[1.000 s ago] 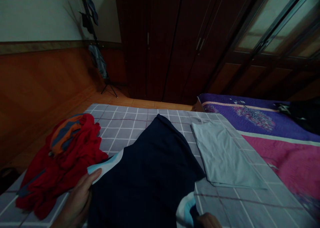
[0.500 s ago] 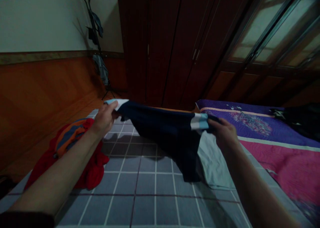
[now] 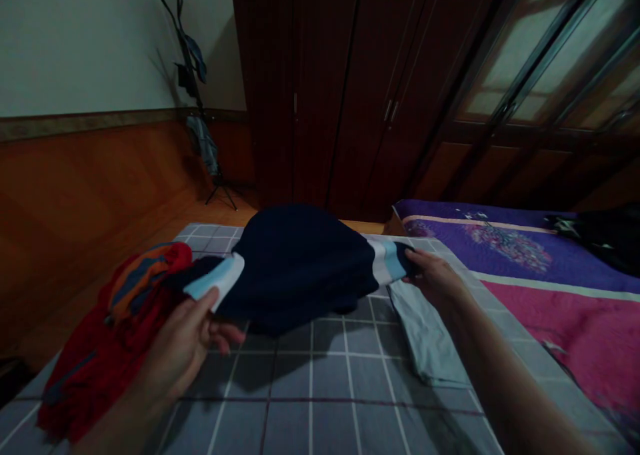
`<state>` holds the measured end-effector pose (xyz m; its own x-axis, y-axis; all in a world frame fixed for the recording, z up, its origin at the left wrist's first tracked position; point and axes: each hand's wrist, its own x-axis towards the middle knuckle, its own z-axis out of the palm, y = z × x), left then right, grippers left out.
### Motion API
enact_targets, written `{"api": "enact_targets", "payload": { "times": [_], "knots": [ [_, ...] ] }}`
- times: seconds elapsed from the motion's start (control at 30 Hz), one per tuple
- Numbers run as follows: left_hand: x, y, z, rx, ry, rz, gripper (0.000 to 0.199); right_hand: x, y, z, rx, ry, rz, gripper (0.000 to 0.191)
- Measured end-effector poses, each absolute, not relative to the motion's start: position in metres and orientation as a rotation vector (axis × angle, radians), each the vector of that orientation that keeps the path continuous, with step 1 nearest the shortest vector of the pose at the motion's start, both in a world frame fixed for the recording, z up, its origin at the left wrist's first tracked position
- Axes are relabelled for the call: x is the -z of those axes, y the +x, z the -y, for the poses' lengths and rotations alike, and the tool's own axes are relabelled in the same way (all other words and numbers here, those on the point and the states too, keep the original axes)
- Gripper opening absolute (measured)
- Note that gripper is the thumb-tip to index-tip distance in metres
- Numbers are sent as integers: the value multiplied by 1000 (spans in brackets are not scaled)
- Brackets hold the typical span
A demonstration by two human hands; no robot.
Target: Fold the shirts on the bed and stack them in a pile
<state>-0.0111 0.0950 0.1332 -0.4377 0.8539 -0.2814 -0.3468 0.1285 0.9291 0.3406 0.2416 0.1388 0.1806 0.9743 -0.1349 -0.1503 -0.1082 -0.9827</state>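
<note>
A navy shirt [image 3: 300, 262] with white and light-blue bands on its sleeves is stretched between my two hands, its body billowing up above the checked sheet. My left hand [image 3: 193, 332] pinches the banded part of one sleeve between thumb and fingers, with some fingertips loose below. At the dark cuff of the other sleeve, my right hand [image 3: 433, 275] is closed on the fabric. Beside my left arm lies a red garment [image 3: 120, 335] with orange and blue parts, in a heap. A pale, folded-looking cloth [image 3: 430, 338] lies under my right forearm.
The grey checked sheet [image 3: 295, 418] covers the surface in front of me. To the right is a purple and pink bedspread [image 3: 540, 302] with a dark garment [image 3: 607, 235] on it. Dark wardrobe doors [image 3: 320, 95] and a coat stand [image 3: 190, 62] stand behind.
My left hand has come nearer and lower with its sleeve. The shirt, which hung down between my hands, has swung up and puffed out on the far side.
</note>
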Motion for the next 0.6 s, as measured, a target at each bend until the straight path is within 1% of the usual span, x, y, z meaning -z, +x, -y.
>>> {"api": "enact_targets", "payload": {
  "times": [0.07,0.13,0.17,0.23,0.3,0.33,0.37,0.4,0.47,0.53,0.57,0.6],
  "knots": [
    [-89,-1,-70,-1375,459,-1523,36,-100,346,-228,-1255,-1390,885,16],
    [-55,6,-50,-1246,482,-1544,43,-69,351,-214,-1243,-1469,866,21],
    [-42,8,-43,-1176,521,-1538,46,-57,353,-206,-1222,-1492,853,27],
    [-22,11,-34,-1054,661,-1504,50,-38,354,-190,-1133,-1530,859,44],
    [-8,12,-32,-1000,798,-1514,54,-25,354,-173,-986,-1576,956,61],
    [-2,13,-32,-982,852,-1541,55,-19,352,-164,-898,-1612,1044,64],
    [2,14,-33,-953,902,-1582,55,-15,350,-154,-809,-1659,1152,65],
    [5,15,-35,-912,958,-1640,54,-11,348,-145,-733,-1708,1282,61],
    [7,17,-39,-795,1139,-1797,44,-3,341,-125,-603,-1758,1587,47],
    [5,20,-44,-696,1371,-1932,35,3,332,-108,-437,-1707,1900,35],
    [4,22,-46,-669,1463,-1974,32,5,326,-101,-343,-1637,2035,33],
    [2,23,-49,-652,1527,-1993,30,7,321,-95,-245,-1553,2138,35]
  ]
}}
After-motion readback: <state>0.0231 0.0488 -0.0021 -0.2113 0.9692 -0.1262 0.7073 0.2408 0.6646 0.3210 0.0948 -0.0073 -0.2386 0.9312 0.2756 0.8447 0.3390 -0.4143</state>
